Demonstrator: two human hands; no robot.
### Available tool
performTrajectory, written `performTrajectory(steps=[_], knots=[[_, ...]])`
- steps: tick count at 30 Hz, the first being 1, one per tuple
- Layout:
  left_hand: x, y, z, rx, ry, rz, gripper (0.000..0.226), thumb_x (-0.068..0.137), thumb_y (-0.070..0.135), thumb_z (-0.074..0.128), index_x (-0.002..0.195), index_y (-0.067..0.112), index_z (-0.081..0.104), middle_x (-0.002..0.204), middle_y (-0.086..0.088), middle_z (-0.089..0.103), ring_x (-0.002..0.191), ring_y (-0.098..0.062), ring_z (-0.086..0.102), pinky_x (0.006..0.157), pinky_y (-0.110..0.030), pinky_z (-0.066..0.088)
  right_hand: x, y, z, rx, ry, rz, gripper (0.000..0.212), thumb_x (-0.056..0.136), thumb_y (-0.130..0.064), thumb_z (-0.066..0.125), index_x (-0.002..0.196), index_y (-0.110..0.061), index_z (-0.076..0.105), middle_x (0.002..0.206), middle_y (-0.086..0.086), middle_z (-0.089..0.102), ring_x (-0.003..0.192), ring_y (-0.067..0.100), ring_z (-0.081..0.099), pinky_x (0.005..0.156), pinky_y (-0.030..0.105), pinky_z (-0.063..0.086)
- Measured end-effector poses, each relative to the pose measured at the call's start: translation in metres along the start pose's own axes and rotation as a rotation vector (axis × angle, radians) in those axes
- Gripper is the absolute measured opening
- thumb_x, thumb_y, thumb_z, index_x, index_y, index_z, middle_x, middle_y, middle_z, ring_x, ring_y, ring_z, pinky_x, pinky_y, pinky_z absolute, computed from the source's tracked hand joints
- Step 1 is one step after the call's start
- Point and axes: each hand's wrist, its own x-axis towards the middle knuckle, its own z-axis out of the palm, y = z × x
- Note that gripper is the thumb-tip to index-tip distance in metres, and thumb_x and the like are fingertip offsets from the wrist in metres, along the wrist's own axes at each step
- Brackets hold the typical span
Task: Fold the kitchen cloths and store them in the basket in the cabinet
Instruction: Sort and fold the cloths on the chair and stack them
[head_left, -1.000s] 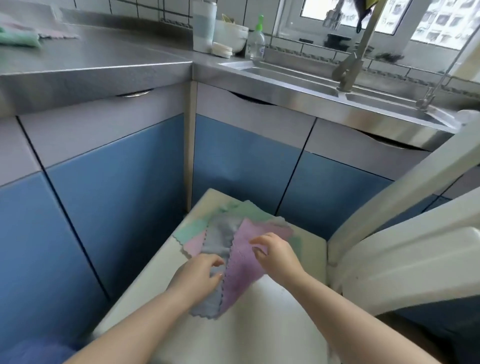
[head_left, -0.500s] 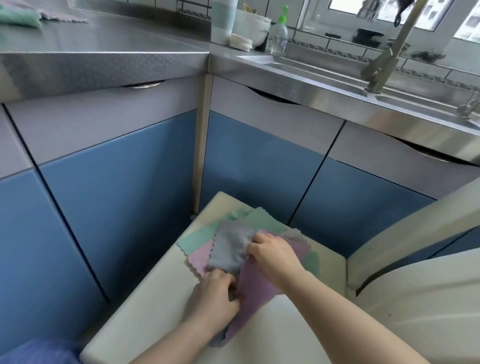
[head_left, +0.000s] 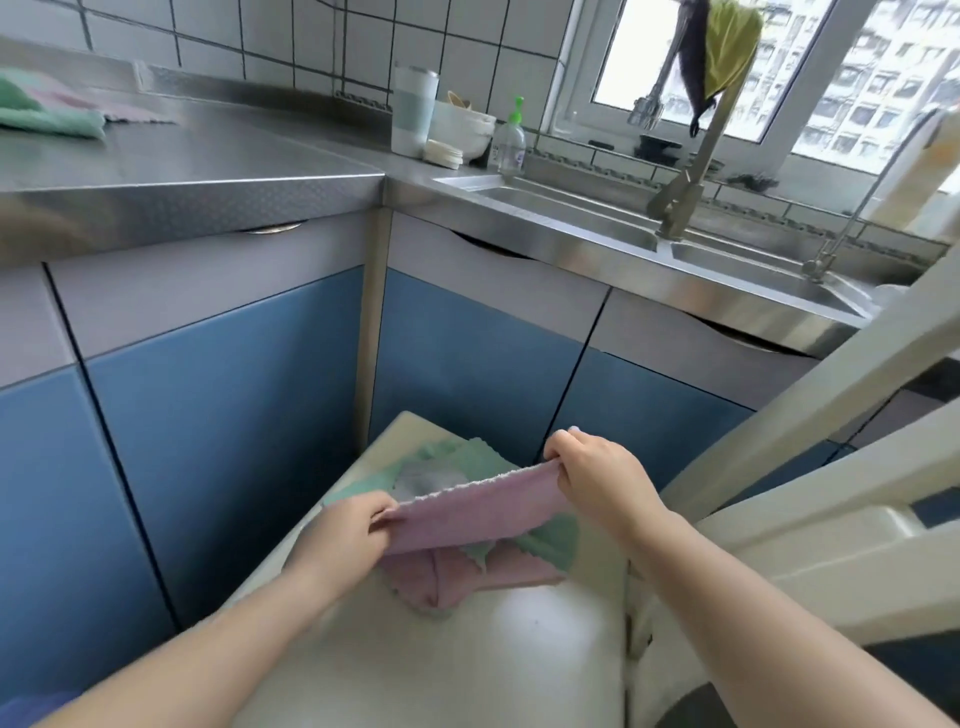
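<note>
A pink-purple cloth (head_left: 470, 512) is stretched in the air between my hands, just above a pile of cloths. My left hand (head_left: 345, 538) pinches its left corner and my right hand (head_left: 597, 475) pinches its right corner. Under it lie a green cloth (head_left: 550, 538), a grey cloth (head_left: 423, 478) and another pink cloth (head_left: 431, 582), all loose on a white stool seat (head_left: 467, 660). No basket is in view. The blue cabinet doors (head_left: 467, 374) behind the stool are closed.
On the steel counter (head_left: 208, 166) at far left lie more cloths, green (head_left: 47, 117) and pink. A tumbler, bowl and soap bottle (head_left: 509, 140) stand near the sink (head_left: 582, 218). A white chair frame (head_left: 779, 467) crowds the right side.
Both hands lifted the pink-purple cloth off the pile and pulled it taut between them; earlier they were pressing on the cloths on the stool. The view tilted upward.
</note>
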Motion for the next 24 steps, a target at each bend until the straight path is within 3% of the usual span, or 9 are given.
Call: performTrajectory(steps=[5, 11, 15, 20, 24], knots=[[0.008, 0.022, -0.045, -0.034, 0.149, 0.102, 0.031, 0.084, 0.007, 0.055, 0.078, 0.035, 0.068, 0.079, 0.013, 0.069, 0.08, -0.013, 0.063, 0.072, -0.033, 0.052, -0.01, 0.006, -0.035, -0.078, 0.02, 0.047, 0.023, 0.085, -0.01, 0.043, 0.097, -0.016, 0.062, 0.095, 0.0, 0.057, 0.082, 0.025, 0.058, 0.062, 0.03, 0.044], [0.024, 0.069, -0.098, -0.3, 0.371, 0.274, 0.022, 0.087, 0.013, 0.063, 0.08, 0.033, 0.068, 0.079, 0.016, 0.069, 0.079, -0.009, 0.063, 0.067, -0.024, 0.047, -0.007, 0.018, -0.084, -0.012, 0.2, 0.172, 0.022, 0.092, -0.027, 0.041, 0.073, -0.017, 0.049, 0.071, -0.004, 0.055, 0.068, 0.024, 0.05, 0.056, 0.028, 0.033], [0.033, 0.091, -0.117, -0.461, 0.423, 0.29, 0.025, 0.09, 0.017, 0.059, 0.085, 0.041, 0.064, 0.088, 0.02, 0.067, 0.086, -0.005, 0.061, 0.07, -0.021, 0.046, 0.003, 0.026, -0.11, 0.181, 0.281, 0.263, 0.021, 0.09, -0.029, 0.048, 0.073, -0.017, 0.052, 0.075, -0.002, 0.061, 0.073, 0.022, 0.052, 0.061, 0.029, 0.037], [0.042, 0.099, -0.126, -0.518, 0.434, 0.265, 0.014, 0.094, 0.029, 0.055, 0.089, 0.038, 0.064, 0.093, 0.009, 0.069, 0.091, -0.015, 0.061, 0.072, -0.024, 0.047, 0.008, 0.022, -0.13, 0.547, 0.391, 0.401, 0.009, 0.093, -0.023, 0.049, 0.094, -0.017, 0.054, 0.075, -0.01, 0.057, 0.076, 0.018, 0.055, 0.066, 0.029, 0.038], [0.034, 0.101, -0.133, -0.532, 0.434, 0.299, 0.016, 0.094, 0.03, 0.054, 0.089, 0.042, 0.063, 0.092, 0.014, 0.068, 0.085, -0.009, 0.061, 0.076, -0.029, 0.048, 0.001, 0.013, -0.139, 0.889, 0.501, 0.433, 0.006, 0.094, -0.018, 0.048, 0.097, -0.017, 0.052, 0.081, -0.012, 0.055, 0.076, 0.009, 0.052, 0.064, 0.019, 0.04]])
